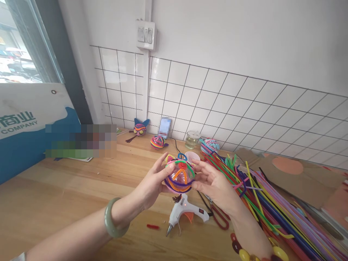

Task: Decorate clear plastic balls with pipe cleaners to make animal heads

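A clear round ball (179,176) wrapped in orange, purple, green and pink fuzzy strips is held up between both hands. A red coil sits on its near face and a blue loop stands at its top. My left hand (156,177) grips the left side, thumb on the front. On the right side, my right hand (210,179) holds it with thumb and fingers. Just below the ball, a white glue gun (187,210) lies on the wooden table with its nozzle pointing down-left.
Bundles of colored fuzzy stems (272,206) cover the right side. Red-handled scissors (220,217) lie beside the glue gun. Farther back stand decorated balls (140,128), a phone (164,127) and a glass jar (192,139). Cardboard (293,174) lies along the wall.
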Tool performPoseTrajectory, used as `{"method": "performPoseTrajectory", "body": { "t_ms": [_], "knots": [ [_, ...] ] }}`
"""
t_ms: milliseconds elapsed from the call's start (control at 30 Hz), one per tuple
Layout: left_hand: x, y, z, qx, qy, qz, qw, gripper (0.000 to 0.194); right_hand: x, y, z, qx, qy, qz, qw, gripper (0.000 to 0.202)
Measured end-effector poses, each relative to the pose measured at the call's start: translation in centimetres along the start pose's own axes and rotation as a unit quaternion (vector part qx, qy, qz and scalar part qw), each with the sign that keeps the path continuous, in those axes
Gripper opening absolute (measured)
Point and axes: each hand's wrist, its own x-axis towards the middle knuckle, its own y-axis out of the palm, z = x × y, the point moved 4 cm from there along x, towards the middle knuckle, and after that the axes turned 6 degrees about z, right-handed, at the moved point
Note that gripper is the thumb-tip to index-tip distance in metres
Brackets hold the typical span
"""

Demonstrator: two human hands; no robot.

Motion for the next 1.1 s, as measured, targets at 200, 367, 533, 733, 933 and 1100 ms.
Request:
{"method": "performPoseTrajectory", "body": {
  "t_ms": [200, 367, 533, 733, 933, 1100],
  "knots": [
    [-0.04, 0.07, -0.03, -0.001, 0.004, 0.001, 1.000, 0.078, -0.04, 0.01, 0.08, -0.002, -0.007, -0.016, 1.000, 0.068],
    [-0.16, 0.18, -0.14, 0.004, 0.007, 0.000, 1.000, 0.077, -0.04, 0.10, 0.09, -0.001, -0.016, -0.013, 1.000, 0.066],
    [-0.15, 0.31, -0.30, 0.003, 0.005, -0.001, 1.000, 0.076, -0.06, 0.09, 0.06, -0.003, -0.016, -0.016, 1.000, 0.065],
    [-0.16, 0.29, -0.31, 0.002, 0.004, -0.003, 1.000, 0.077, -0.01, 0.13, 0.20, -0.005, -0.012, -0.021, 1.000, 0.066],
    [-0.17, 0.33, -0.33, -0.005, 0.009, 0.000, 1.000, 0.079, 0.02, 0.10, 0.20, -0.019, -0.025, -0.026, 0.999, 0.065],
    [-0.18, 0.30, -0.39, -0.006, 0.007, -0.001, 1.000, 0.079, 0.06, 0.08, -0.14, -0.017, -0.031, -0.029, 0.999, 0.066]
  ]
}}
